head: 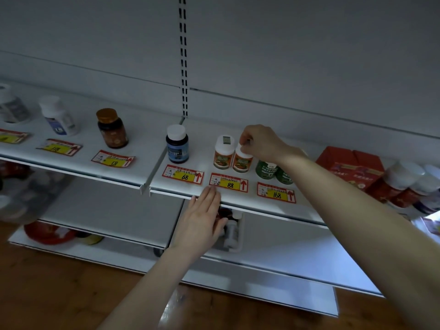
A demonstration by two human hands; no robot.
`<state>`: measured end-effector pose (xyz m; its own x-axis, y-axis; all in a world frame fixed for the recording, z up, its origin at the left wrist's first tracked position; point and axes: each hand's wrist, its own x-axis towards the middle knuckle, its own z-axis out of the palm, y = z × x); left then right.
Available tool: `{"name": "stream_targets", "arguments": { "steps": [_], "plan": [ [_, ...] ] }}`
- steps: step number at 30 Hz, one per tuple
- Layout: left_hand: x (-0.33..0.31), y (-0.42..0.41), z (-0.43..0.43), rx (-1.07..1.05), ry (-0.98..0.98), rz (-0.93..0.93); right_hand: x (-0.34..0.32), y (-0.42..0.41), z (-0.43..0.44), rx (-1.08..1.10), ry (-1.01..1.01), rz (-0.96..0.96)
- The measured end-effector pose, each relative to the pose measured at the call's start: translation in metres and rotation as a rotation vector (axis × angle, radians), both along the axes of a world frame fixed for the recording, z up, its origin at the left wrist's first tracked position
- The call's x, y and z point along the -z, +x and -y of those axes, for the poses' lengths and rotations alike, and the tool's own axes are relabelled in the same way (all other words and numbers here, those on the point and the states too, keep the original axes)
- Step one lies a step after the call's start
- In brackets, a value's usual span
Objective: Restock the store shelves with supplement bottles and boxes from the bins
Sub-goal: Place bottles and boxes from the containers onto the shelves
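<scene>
Right hand (259, 144) is pinching the cap of the orange-label bottle (242, 161), centre frame; left hand (202, 222) is hovering flat, seemingly empty. Best setting it flush beside its twin (223, 155), label forward.

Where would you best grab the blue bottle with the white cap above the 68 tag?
Probably round its body, coming from the front. The blue bottle stands upright and alone, with bare shelf on both sides for thumb and fingers. Its white cap is wide too, so a pinch from above would also work.
</scene>
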<state>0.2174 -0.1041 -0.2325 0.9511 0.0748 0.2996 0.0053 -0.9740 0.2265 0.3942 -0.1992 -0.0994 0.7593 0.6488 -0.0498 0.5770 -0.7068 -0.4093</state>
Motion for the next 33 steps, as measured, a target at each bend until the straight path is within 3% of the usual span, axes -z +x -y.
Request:
{"name": "stream_targets", "arguments": {
  "steps": [8,19,26,33],
  "plan": [
    [-0.003,-0.002,-0.001,-0.002,0.020,-0.056,0.000,-0.004,0.002,0.021,-0.020,0.035],
    [-0.019,-0.029,-0.009,0.234,-0.045,0.072,-0.002,-0.063,0.016,0.244,0.225,0.245],
    [0.026,-0.079,-0.043,0.352,-0.071,-0.126,0.032,-0.145,0.020,0.312,0.266,0.263],
    [0.072,-0.097,-0.074,0.290,-0.044,-0.273,0.102,-0.184,0.017,0.320,0.230,0.082]
  ]
}}
